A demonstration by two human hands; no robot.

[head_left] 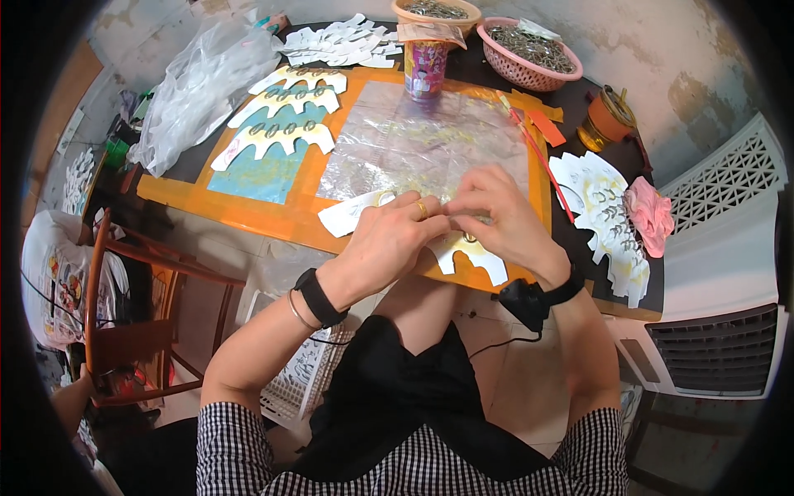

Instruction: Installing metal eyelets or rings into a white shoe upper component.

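At the near edge of the table, a white scalloped cut-out piece lies under both my hands, with yellowish patches and a small metal ring near its right part. My left hand is closed over the piece's middle, fingers bent and pressing on it. My right hand is closed in a pinch just right of the left fingertips; what sits between its fingers is hidden. Similar scalloped pieces with metal rings along them lie in rows at the left on a blue sheet.
A clear plastic sheet covers the table's middle. Behind stand a purple cup, a pink basket of metal rings and an amber jar. More scalloped pieces and a pink cloth lie right; a plastic bag lies left.
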